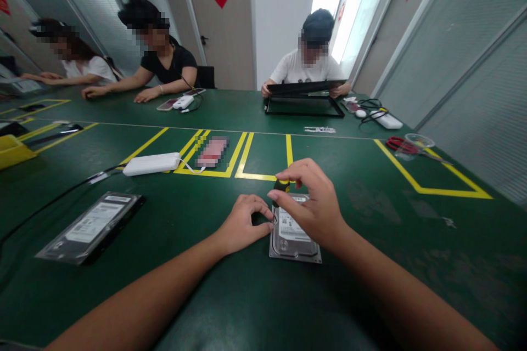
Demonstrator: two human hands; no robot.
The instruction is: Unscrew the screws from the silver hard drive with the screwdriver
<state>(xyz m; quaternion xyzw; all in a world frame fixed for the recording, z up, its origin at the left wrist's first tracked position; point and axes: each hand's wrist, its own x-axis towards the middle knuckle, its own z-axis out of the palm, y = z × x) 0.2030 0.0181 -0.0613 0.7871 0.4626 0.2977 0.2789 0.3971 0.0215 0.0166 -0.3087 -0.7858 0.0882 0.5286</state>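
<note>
A silver hard drive (291, 235) with a white label lies flat on the green table in front of me. My right hand (315, 203) is closed around the short black-and-yellow handle of a screwdriver (282, 185), held upright over the drive's upper left part. Its tip is hidden behind my fingers. At the drive's left edge rests my left hand (246, 222), with curved fingertips and thumb against the side, steadying it. A second hard drive (94, 222), in a clear bag, lies to the left.
A white power strip (151, 164) with a black cable and a pink phone (213, 152) lie beyond my left hand. Yellow tape (263, 177) marks the green table (230, 307). Red-handled scissors (401, 145) lie at right. Across sits a person (307, 68) holding a black frame (304, 112); others sit left.
</note>
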